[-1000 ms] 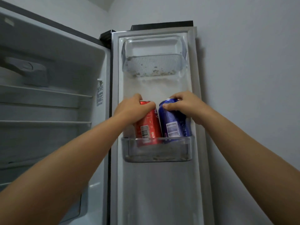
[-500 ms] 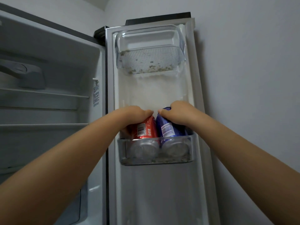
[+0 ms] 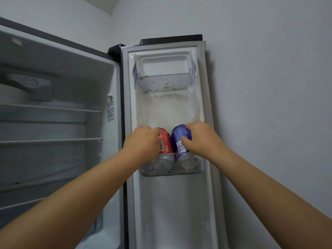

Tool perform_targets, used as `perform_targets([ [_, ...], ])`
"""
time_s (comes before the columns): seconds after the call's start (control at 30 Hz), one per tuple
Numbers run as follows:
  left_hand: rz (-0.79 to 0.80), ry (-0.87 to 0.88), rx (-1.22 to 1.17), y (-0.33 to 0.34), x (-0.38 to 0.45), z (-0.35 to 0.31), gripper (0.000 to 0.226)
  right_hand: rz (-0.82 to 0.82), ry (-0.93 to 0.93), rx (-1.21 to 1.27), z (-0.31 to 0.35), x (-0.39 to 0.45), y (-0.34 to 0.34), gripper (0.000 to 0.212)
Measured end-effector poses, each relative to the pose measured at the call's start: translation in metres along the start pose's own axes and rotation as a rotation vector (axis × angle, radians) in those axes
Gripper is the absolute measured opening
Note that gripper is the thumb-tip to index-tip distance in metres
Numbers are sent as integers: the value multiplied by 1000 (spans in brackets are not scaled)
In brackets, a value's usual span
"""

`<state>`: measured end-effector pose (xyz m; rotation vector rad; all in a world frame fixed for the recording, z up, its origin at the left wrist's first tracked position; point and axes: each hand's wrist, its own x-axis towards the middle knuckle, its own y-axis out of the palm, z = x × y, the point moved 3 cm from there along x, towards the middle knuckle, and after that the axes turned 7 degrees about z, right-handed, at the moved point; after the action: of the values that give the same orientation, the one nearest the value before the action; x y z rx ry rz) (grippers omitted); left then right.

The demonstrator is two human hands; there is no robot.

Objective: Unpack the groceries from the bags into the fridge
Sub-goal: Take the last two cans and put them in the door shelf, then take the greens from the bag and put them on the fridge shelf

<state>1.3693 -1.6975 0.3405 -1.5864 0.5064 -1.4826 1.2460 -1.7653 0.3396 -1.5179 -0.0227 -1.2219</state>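
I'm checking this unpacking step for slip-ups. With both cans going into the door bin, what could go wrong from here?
1. The red can and blue can stand touching; letting go of one unevenly might tip it against the other.
2. The left hand and right hand both grip low near the lower bin rim, so fingers may catch when withdrawing.
3. The bin looks narrow, so further cans might not fit.

Hands (image 3: 143,141) hide can tops; bin (image 3: 199,168) blurs can bases.
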Motion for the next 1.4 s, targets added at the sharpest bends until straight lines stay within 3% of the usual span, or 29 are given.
perform_targets([
  [0.07, -39, 7, 52, -4, -18, -5, 31, -17, -61, -28, 9, -18, -8, 16],
  [0.3, -142, -42, 191, -28, -110, -34, 34, -79, -211, -33, 26, -84, -26, 29],
  [0.43, -61, -208, 232, -35, -184, -44, 32, -66, -353, 43, 41, -141, -22, 33],
  [0.57, 85, -380, 259, -41, -272, -44, 33, 73, -478, 125, 76, -207, -8, 35],
  [0.83, 322, -780, 302, -70, -500, -21, 37, 379, -725, 402, 223, -367, 0, 35],
  [1.07, 418, -1178, 354, -147, -749, 13, 34, 539, -967, 572, 382, -558, -34, 31],
  [1.4, 640, -1475, 340, -227, -1068, 18, 32, 890, -1242, 665, 550, -836, -77, 32],
])
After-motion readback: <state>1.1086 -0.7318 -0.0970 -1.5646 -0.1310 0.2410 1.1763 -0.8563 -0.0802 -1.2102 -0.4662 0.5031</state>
